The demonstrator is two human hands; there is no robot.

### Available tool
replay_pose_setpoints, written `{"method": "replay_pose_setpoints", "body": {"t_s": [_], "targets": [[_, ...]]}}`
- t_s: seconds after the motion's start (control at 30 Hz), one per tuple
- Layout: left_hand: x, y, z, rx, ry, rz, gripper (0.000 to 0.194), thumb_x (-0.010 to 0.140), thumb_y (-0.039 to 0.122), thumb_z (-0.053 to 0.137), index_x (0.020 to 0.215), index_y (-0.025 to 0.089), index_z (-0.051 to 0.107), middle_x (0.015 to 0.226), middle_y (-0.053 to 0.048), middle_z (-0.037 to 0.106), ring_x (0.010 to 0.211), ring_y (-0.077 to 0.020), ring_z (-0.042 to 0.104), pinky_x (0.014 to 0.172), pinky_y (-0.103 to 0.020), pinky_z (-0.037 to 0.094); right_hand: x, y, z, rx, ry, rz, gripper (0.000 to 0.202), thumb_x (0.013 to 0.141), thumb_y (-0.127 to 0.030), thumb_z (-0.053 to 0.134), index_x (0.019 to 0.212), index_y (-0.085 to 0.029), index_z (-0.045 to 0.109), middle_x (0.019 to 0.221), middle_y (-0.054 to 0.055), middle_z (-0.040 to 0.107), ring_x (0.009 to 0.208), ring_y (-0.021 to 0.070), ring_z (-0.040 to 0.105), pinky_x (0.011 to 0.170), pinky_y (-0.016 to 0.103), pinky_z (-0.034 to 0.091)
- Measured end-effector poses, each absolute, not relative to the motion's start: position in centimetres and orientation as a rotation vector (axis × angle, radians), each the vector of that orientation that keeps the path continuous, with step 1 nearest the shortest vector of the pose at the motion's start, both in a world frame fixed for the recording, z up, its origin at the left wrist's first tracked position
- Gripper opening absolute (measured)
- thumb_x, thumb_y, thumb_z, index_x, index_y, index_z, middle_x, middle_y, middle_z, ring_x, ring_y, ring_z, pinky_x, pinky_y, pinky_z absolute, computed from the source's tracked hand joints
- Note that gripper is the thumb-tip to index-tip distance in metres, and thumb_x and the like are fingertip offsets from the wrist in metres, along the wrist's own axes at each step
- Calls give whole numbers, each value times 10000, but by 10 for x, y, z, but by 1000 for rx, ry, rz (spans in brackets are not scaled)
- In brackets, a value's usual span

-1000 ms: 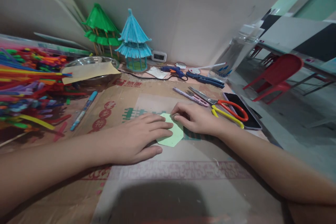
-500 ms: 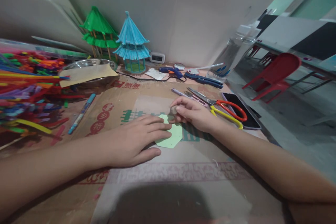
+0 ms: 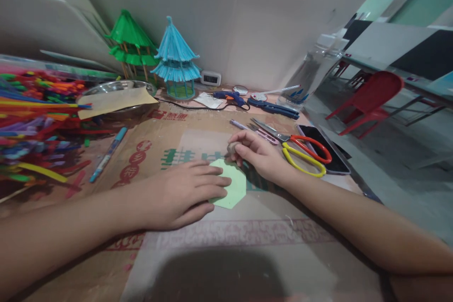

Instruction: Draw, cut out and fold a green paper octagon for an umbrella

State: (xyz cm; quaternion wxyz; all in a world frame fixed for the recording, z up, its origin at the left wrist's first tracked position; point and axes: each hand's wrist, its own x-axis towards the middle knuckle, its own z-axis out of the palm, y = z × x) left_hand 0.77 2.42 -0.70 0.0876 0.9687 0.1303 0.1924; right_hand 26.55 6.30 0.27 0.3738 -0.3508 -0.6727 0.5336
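A pale green, many-sided piece of paper (image 3: pixel 234 188) lies flat on the printed cardboard (image 3: pixel 141 125). My left hand (image 3: pixel 189 191) rests palm down with fingers stretched out, their tips on the paper's left part. Beyond the paper's upper edge, my right hand (image 3: pixel 253 153) pinches a small greyish object (image 3: pixel 231 147) between thumb and fingers; what it is cannot be made out. Scissors with one red and one yellow handle (image 3: pixel 307 151) lie just right of my right hand.
Blue (image 3: pixel 177 52) and green (image 3: pixel 129 33) pagoda models stand at the back, near a glue gun (image 3: pixel 231 97). Pliers (image 3: pixel 274 107), a phone (image 3: pixel 329 155) and a bottle (image 3: pixel 307 73) are at right. Pipe cleaners (image 3: pixel 38 127), a metal bowl (image 3: pixel 141 104) and a pen (image 3: pixel 108 155) lie left.
The green paper has turned slightly and sits a little nearer to me. My left fingers have shifted slightly on it, and my right hand still holds the small object.
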Motion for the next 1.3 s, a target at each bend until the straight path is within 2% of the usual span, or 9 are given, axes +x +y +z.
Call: {"method": "replay_pose_setpoints", "body": {"t_s": [0.17, 0.27, 0.33, 0.57, 0.73, 0.83, 0.93, 1.1, 1.3], "targets": [[9, 20, -4, 2969, 376, 684, 200, 1098, 317, 517, 1154, 191, 663, 1213, -97, 754, 1166, -274, 662, 1060, -433, 508, 266, 65, -2, -950, -1724, 1238, 258, 974, -427, 659, 1077, -212, 559, 778, -21, 632, 686, 136, 636, 626, 278, 513], [11, 21, -2, 3026, 370, 675, 282, 1104, 430, 522, 1081, 190, 667, 1058, -77, 751, 1010, -257, 659, 943, -421, 516, 266, 67, -3, -968, -1734, 1208, 261, 976, -434, 648, 1077, -212, 554, 751, -23, 629, 692, 148, 655, 615, 280, 506], [11, 22, -3, 3023, 399, 688, 311, 1106, 450, 509, 1060, 185, 666, 1052, -74, 749, 985, -251, 655, 898, -412, 510, 266, 67, -3, -976, -1755, 1187, 270, 975, -438, 646, 1085, -209, 553, 752, -19, 637, 695, 153, 661, 609, 280, 500], [12, 25, -3, 3000, 489, 740, 145, 1073, 239, 543, 1097, 193, 678, 1093, -63, 761, 1025, -240, 660, 954, -402, 507, 266, 63, -1, -982, -1811, 1138, 246, 993, -421, 609, 1086, -202, 547, 725, -22, 639, 631, 138, 621, 580, 273, 469], [9, 26, -2, 2975, 548, 732, 278, 975, 98, 495, 1155, 179, 690, 1095, -95, 743, 1054, -258, 656, 1011, -433, 518, 266, 62, 0, -980, -1811, 1094, 212, 998, -399, 601, 1077, -208, 552, 742, -34, 614, 626, 127, 619, 594, 275, 480], [8, 29, -6, 2994, 564, 800, 314, 980, 57, 453, 1126, 194, 695, 1086, -84, 759, 1029, -243, 675, 1017, -434, 520, 266, 62, 1, -980, -1813, 1103, 215, 995, -400, 613, 1078, -211, 553, 756, -35, 607, 632, 126, 625, 594, 274, 483], [8, 29, -7, 3001, 561, 836, 278, 1017, 105, 471, 1161, 189, 694, 1120, -89, 771, 1051, -250, 689, 1022, -442, 520, 266, 61, 0, -969, -1809, 1120, 214, 995, -397, 615, 1082, -212, 551, 775, -30, 609, 642, 127, 627, 589, 270, 479], [10, 25, -3, 2955, 558, 680, 286, 1078, 326, 521, 1254, 166, 679, 1281, -124, 747, 1183, -295, 676, 1083, -481, 510, 266, 61, -4, -975, -1852, 1080, 187, 1000, -364, 584, 1100, -208, 567, 832, -14, 601, 689, 133, 602, 629, 281, 491], [10, 25, -4, 2866, 690, 568, 344, 1045, 360, 554, 1323, 194, 669, 1409, -140, 685, 1310, -340, 626, 1129, -530, 483, 270, 65, -3, -1074, -2078, 845, 181, 995, -293, 550, 1140, -198, 603, 872, 17, 652, 749, 158, 597, 706, 304, 482]]}}
